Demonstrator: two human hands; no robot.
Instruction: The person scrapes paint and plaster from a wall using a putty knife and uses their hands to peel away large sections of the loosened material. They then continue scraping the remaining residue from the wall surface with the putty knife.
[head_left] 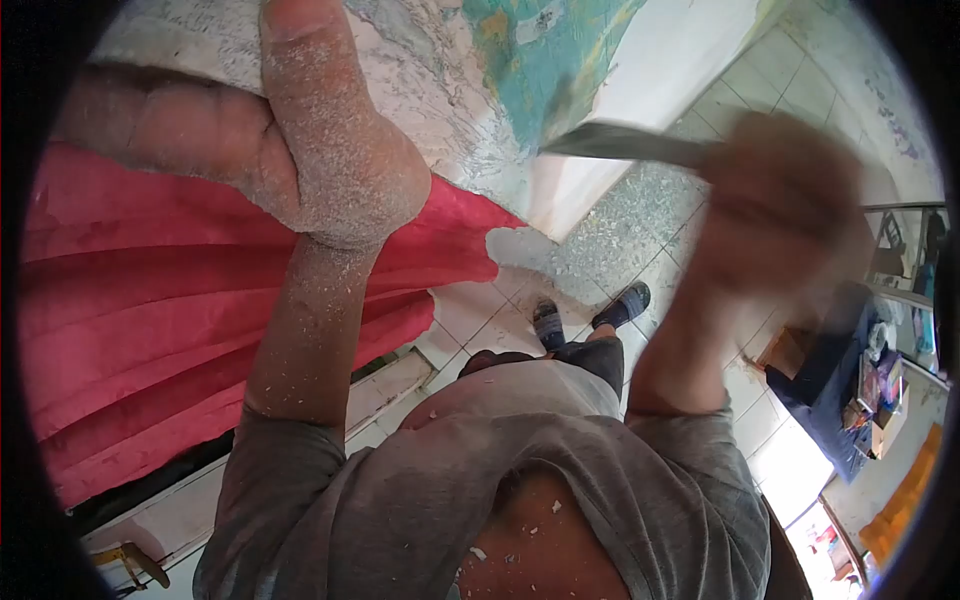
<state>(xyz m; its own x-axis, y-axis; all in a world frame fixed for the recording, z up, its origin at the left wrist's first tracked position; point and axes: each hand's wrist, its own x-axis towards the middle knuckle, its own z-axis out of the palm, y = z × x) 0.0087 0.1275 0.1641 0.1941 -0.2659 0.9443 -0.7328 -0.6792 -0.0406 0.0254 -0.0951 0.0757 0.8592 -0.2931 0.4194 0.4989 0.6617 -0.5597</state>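
My left hand (pixel 340 160), coated in pale dust, is close to the camera at the upper left, its thumb and fingers spread apart beside the wall. The wall (pixel 440 120) has rough, pinkish-white patches and flaking teal paint (pixel 545 50). On the right, my right hand (pixel 785 205) is smeared by motion and closed round a flat metal blade (pixel 620 145). The blade points left, its tip beside the wall's lower edge; whether they touch cannot be made out.
Red cloth (pixel 150 250) hangs below the wall at the left. Pale chips (pixel 620 225) are scattered over the tiled floor (pixel 480 320) by the wall's corner. Feet in dark slippers (pixel 548 325) stand beneath. At the right, assorted items lie on dark cloth (pixel 825 390).
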